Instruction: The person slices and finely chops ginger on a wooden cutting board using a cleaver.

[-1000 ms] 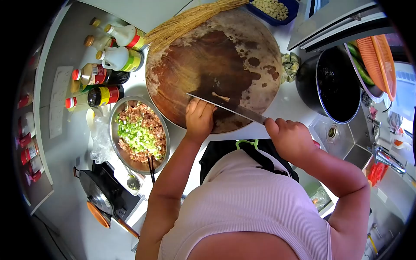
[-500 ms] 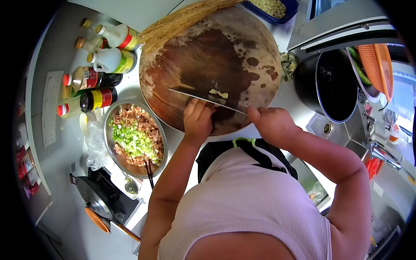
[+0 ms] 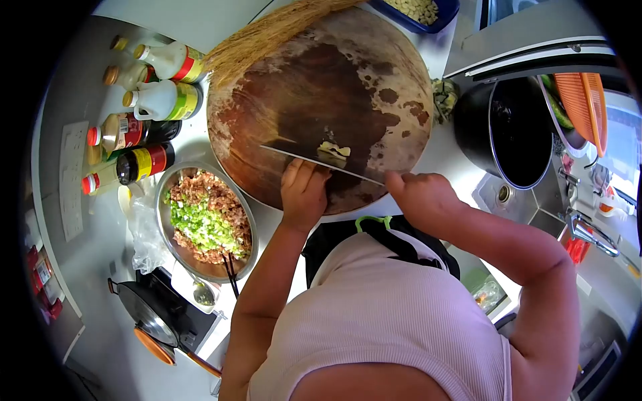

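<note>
My right hand [image 3: 421,197] is wrapped round the handle end of a knife [image 3: 323,164], whose blade reaches left across the round wooden chopping board [image 3: 267,107]. Small pale slices [image 3: 334,151] lie on the board just beyond the blade. My left hand [image 3: 304,194] is at the board's near edge, its bent fingers pressed together against the near side of the blade. What lies under those fingertips, if anything, is hidden.
A steel bowl [image 3: 250,250] of minced meat and chopped greens, with chopsticks, stands left of the board. Bottles [image 3: 160,103] line the back left. A straw brush [image 3: 267,37] lies across the board's far edge. A black pot [image 3: 471,127] and sink [image 3: 528,207] are at right.
The knife blade has moved slightly down and its angle has changed a little. More slices now lie bunched beside the blade. The whole view has shifted slightly.
</note>
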`<action>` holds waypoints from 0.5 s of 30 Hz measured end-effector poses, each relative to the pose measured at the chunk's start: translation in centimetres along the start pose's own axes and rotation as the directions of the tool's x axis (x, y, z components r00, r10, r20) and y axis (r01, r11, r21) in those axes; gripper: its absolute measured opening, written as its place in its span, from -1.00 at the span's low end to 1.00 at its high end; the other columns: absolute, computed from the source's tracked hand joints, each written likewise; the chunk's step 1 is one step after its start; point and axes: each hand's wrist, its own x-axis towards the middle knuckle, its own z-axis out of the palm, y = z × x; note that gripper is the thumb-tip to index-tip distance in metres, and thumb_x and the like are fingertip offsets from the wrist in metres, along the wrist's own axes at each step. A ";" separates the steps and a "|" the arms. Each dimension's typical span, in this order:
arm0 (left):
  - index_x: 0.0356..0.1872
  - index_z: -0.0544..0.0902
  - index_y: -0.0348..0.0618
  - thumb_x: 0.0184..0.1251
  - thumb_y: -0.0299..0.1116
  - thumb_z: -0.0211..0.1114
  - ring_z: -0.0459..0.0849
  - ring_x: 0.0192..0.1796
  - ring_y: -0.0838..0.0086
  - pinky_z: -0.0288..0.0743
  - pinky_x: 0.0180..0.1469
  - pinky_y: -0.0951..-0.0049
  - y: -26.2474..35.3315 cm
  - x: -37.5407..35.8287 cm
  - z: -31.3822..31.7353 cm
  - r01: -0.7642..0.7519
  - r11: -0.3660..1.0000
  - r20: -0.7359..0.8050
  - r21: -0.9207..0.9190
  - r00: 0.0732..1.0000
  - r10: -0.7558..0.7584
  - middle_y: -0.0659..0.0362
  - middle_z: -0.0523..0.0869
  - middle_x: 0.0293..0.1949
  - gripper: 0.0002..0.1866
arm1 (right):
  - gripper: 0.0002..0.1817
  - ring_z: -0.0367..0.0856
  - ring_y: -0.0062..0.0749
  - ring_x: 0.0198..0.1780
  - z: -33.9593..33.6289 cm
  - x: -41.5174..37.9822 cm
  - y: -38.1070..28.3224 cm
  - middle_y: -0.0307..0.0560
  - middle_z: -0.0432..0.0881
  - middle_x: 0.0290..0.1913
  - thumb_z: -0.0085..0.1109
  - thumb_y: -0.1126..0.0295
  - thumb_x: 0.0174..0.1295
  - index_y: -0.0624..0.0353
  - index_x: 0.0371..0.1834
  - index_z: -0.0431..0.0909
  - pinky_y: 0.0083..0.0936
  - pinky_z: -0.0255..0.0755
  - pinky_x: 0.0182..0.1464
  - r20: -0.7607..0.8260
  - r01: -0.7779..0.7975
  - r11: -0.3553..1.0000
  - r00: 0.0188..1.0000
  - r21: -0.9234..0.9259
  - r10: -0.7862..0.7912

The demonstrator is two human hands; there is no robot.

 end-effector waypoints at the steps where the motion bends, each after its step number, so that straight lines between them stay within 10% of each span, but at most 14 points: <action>1: -0.22 0.69 -0.22 0.06 -0.56 0.37 0.65 0.00 0.02 0.52 0.01 0.14 0.1 0.2 -0.1 -0.010 1.000 -0.011 -0.012 1.000 0.010 0.00 0.69 -0.05 -0.79 | -0.75 0.68 0.04 -0.36 0.7 0.4 0.2 0.05 0.63 -0.38 0.08 0.53 0.14 0.22 -0.12 0.33 -0.18 0.53 -0.37 -0.050 0.017 1.000 0.999 0.014 -0.016; 15: -0.24 0.71 -0.19 0.12 -0.54 0.37 0.67 0.02 0.04 0.55 0.06 0.18 0.1 -0.2 0.2 0.019 0.999 -0.013 -0.027 1.000 -0.019 0.05 0.72 -0.06 -0.84 | -0.74 0.66 0.03 -0.43 -0.2 0.5 0.1 0.05 0.62 -0.43 0.08 0.53 0.15 0.23 -0.10 0.32 -0.17 0.51 -0.38 0.018 0.001 0.999 1.000 0.038 -0.002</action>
